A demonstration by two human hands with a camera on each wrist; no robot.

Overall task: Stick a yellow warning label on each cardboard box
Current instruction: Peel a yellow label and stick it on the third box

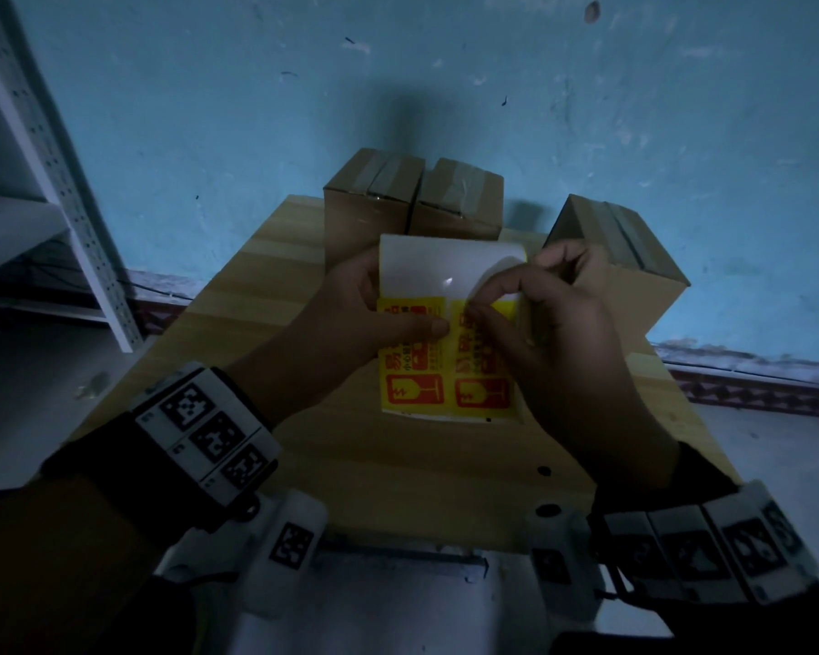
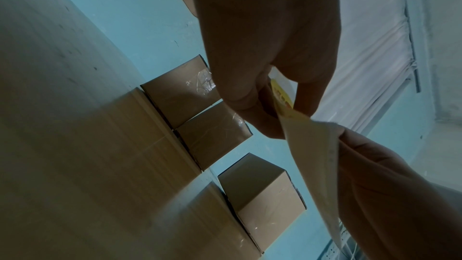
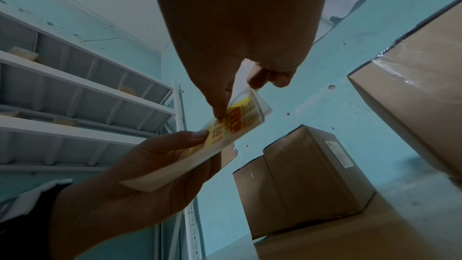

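Note:
A white backing sheet (image 1: pixel 426 267) carries two yellow warning labels, a left label (image 1: pixel 410 371) and a right label (image 1: pixel 485 385). My left hand (image 1: pixel 398 319) grips the sheet's left edge, thumb pressed on the left label. My right hand (image 1: pixel 481 312) pinches the top corner of the right label. In the right wrist view my right hand (image 3: pixel 222 112) pinches the curled label sheet (image 3: pixel 240 120). In the left wrist view my left hand (image 2: pixel 272 104) holds the sheet (image 2: pixel 312 145) edge-on. Three taped cardboard boxes stand beyond: back left box (image 1: pixel 372 196), back middle box (image 1: pixel 459 200), right box (image 1: pixel 634 276).
The boxes stand on a light wooden table (image 1: pixel 266 276) against a blue wall (image 1: pixel 256 111). A white metal shelf rack (image 1: pixel 62 182) stands on the left. White marker-tagged devices (image 1: pixel 294 536) sit at the table's near edge.

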